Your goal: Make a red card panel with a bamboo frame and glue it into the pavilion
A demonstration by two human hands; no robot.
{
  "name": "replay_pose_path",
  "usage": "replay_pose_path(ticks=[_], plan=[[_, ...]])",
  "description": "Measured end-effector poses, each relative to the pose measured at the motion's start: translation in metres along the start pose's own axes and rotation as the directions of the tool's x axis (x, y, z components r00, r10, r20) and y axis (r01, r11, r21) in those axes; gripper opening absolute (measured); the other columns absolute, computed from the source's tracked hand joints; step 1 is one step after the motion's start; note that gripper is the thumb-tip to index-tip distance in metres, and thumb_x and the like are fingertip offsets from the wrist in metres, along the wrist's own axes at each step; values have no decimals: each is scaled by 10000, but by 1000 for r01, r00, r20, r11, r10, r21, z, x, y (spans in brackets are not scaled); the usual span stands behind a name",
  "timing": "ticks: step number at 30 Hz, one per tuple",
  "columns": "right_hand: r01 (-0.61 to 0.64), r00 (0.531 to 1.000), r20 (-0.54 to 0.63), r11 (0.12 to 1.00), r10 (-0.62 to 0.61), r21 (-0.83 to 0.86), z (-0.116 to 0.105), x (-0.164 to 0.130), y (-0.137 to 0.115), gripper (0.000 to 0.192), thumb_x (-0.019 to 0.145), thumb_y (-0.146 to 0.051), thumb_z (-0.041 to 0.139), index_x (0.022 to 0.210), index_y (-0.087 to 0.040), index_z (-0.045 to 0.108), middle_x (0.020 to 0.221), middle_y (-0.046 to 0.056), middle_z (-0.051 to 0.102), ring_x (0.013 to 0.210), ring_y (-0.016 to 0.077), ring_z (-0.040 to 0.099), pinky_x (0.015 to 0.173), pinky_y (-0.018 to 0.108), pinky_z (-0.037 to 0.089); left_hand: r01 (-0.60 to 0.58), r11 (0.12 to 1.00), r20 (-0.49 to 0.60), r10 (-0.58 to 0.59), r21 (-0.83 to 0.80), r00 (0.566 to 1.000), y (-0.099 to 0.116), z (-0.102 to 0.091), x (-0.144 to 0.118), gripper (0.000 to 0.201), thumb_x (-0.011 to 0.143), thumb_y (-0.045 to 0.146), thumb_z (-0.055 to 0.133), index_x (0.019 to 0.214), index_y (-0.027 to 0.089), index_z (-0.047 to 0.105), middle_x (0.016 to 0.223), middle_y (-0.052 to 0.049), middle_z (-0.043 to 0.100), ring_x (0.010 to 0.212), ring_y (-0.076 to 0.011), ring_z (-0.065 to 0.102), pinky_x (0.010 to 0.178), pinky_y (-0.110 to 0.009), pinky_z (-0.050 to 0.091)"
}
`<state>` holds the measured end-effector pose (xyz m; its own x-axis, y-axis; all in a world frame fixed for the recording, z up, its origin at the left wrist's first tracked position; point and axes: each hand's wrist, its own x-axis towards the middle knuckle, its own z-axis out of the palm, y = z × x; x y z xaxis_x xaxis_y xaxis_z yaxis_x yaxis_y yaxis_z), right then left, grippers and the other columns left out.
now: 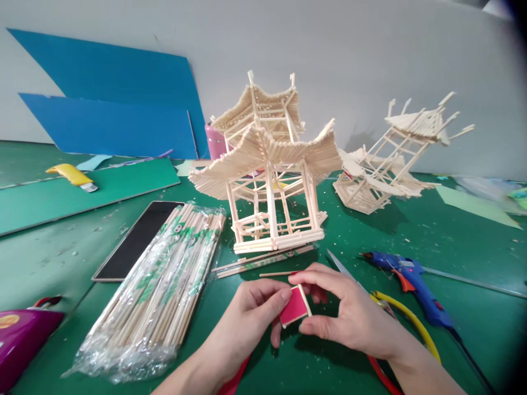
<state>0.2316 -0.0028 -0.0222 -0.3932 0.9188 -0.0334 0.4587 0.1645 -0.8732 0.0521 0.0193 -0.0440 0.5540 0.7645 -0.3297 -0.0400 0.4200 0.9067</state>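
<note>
1. Near the worktop's front edge, left hand and right hand together pinched a small red card
2. Fingers hid the card's edges
3. Scissors lay partly hidden behind the right hand

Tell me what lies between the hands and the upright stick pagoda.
In the head view, a few loose sticks lie on the green mat between the pagoda and the hands holding the pink square.
</note>
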Motion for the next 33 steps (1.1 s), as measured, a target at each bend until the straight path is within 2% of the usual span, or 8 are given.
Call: replay_pose_path(ticks=[4,8,11,17,22,27,33], plan=[[9,1000,-23,999,-8,39,0,2,0,438,701,-223,697,1105,-293,540,916,-26,526,756,105,489,657,194,417,-14,981,15,18,-192,1000,-1,1,1,220,820,299,528,904,123,629,665,-18,601,413,-66,482,412,-183,361],[24,997,-79,998,-19,55,2,1,1,399,712,-244,685,1079,-300,537,909,-24,511,745,111,486,646,204,418,-24,937,49,44,-348,998,-2,2,0,171,826,245,519,817,110,622,697,-43,627,476,-95,545,486,-209,428],[32,992,-122,998,-25,50,3,0,2,400,712,-304,682,1083,-310,530,925,-19,505,751,120,487,651,218,420,-14,917,57,40,-398,998,-3,2,0,185,831,234,509,760,101,617,655,-55,644,485,-117,586,529,-224,445],[26,990,-136,999,-22,30,4,-1,4,409,712,-348,677,1091,-338,524,980,-18,505,775,129,500,660,230,427,-7,923,55,30,-386,998,-6,0,-1,214,823,247,527,727,89,634,596,-58,650,450,-107,580,483,-197,426],[42,991,-132,999,-38,29,3,-2,6,435,707,-294,687,1106,-347,521,1008,-14,508,833,143,511,682,235,432,2,942,51,16,-336,999,-6,0,0,227,821,266,533,705,96,629,585,-49,647,439,-102,573,458,-186,404],[51,992,-122,998,-45,48,3,-1,7,450,685,-234,704,1095,-323,540,978,-7,513,835,148,507,703,244,436,23,954,73,-1,-300,997,-3,-2,-1,260,830,279,517,666,99,606,576,-50,645,404,-87,559,431,-171,371],[57,991,-123,997,-51,47,2,0,6,433,695,-266,699,1096,-320,545,936,-12,511,771,131,490,656,236,420,33,958,80,-11,-285,997,-3,-3,-2,268,837,277,508,655,103,600,573,-45,647,400,-82,561,432,-167,362]])
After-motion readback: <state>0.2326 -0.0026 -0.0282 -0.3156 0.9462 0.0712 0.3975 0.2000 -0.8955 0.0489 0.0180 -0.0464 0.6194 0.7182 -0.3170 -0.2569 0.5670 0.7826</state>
